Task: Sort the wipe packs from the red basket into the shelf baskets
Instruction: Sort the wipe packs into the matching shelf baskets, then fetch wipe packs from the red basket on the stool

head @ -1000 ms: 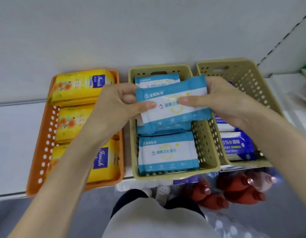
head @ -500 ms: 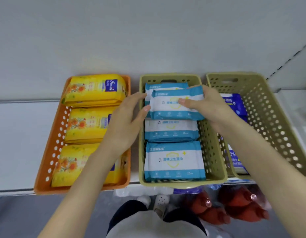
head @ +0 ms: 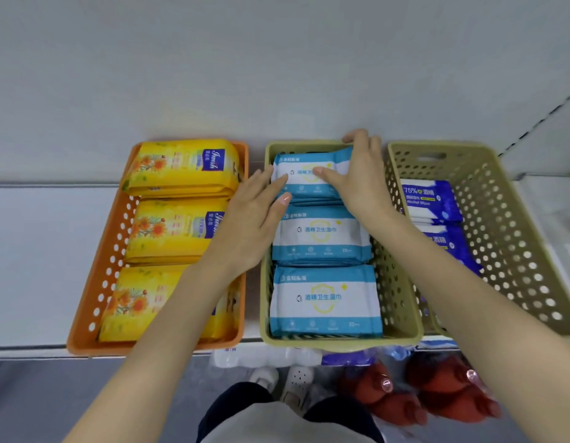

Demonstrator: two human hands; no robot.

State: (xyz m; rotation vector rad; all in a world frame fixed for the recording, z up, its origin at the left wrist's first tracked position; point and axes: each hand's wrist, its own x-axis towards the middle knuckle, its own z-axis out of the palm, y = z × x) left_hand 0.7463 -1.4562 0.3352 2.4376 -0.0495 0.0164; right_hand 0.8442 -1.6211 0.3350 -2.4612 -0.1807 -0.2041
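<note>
A light-blue and white wipe pack [head: 304, 183] lies at the back of the middle beige basket [head: 402, 302], on top of another pack. My right hand [head: 360, 180] grips its right end, thumb on its face and fingers over the far edge. Straight fingers of my left hand [head: 255, 219] touch the pack's left edge. Two more light-blue packs [head: 322, 295] lie in front of it in the same basket. The red basket is out of view.
An orange basket [head: 95, 282] on the left holds yellow wipe packs [head: 178, 167]. The beige basket [head: 507, 238] on the right holds dark blue alcohol wipe packs [head: 430, 199]. All three baskets stand on a white shelf [head: 37, 251]. Red bottles [head: 437, 394] sit below.
Both hands carried the light-blue pack from above the basket down to its back end. My left hand let go of it and now only touches its left edge.
</note>
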